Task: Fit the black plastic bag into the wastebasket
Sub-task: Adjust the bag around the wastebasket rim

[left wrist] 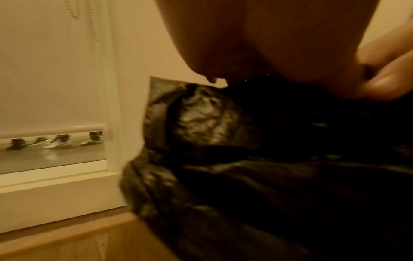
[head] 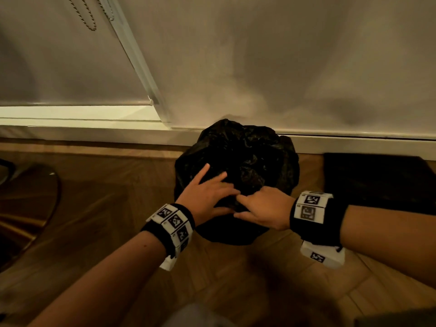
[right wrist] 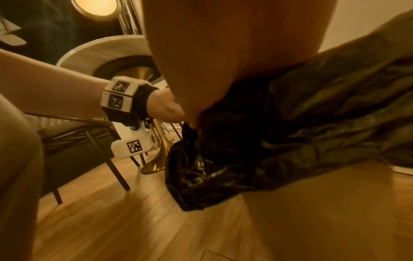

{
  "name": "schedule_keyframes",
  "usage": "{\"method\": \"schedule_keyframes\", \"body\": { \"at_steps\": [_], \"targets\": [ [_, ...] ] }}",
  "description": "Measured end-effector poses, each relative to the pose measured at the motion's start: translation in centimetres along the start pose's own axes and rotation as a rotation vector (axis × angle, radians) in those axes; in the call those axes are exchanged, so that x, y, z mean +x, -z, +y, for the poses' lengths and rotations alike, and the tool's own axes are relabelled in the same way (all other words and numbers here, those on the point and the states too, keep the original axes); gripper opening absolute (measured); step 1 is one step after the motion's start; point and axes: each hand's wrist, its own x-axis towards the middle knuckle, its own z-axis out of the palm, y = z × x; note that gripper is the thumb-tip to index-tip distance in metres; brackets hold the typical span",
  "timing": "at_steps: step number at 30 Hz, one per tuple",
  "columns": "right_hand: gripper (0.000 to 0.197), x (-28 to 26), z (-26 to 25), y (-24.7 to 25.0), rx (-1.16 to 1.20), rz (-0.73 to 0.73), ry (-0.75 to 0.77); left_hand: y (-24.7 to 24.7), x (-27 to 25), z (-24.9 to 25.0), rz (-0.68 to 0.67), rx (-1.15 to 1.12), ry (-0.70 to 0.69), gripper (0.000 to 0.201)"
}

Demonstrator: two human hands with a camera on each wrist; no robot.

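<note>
Nearest the camera, both forearms reach forward over the wooden parquet floor, each wrist wrapped in a black band with white tag blocks. The left hand lies on the near top of the crumpled black plastic bag, its fingers straight and spread, pressing the plastic. Touching it on the right, the right hand has its fingers curled down into a fold of the bag, gripping it at the near rim. The bag is draped over the wastebasket, which it hides completely; the bundle stands on the floor against the white skirting board. In the right wrist view the gathered plastic hangs below the hand. To the right on the floor lies a dark flat mat. Behind rises the pale wall, with a window blind at far left.
</note>
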Motion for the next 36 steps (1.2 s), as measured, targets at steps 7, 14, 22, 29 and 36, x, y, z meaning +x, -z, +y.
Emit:
{"method": "schedule_keyframes", "body": {
  "at_steps": [7, 14, 22, 29, 36],
  "targets": [
    [0.033, -1.6, 3.1, 1.8, -0.203, -0.249, 0.010, -0.8, -1.3, -1.6, -0.011, 0.062, -0.008, 0.033],
    [0.076, -1.2, 5.0, 3.1, -0.463, -0.320, -0.062, -0.9, -2.1, -0.3, 0.051, 0.154, -0.077, 0.031],
    [0.039, -0.9, 2.0, 2.3, -0.065, -0.268, 0.048, -0.7, -1.1, 0.9, 0.093, 0.047, -0.089, 0.028],
    [0.050, -1.1, 4.9, 3.9, -0.323, -0.380, 0.083, -0.7, -2.2, -1.3, 0.053, 0.105, 0.041, 0.016],
    [0.049, -0.2, -1.0, 1.9, 0.086, -0.196, 0.018, -1.0, -1.2, 2.5, 0.109, 0.020, -0.024, 0.031]
  ]
}}
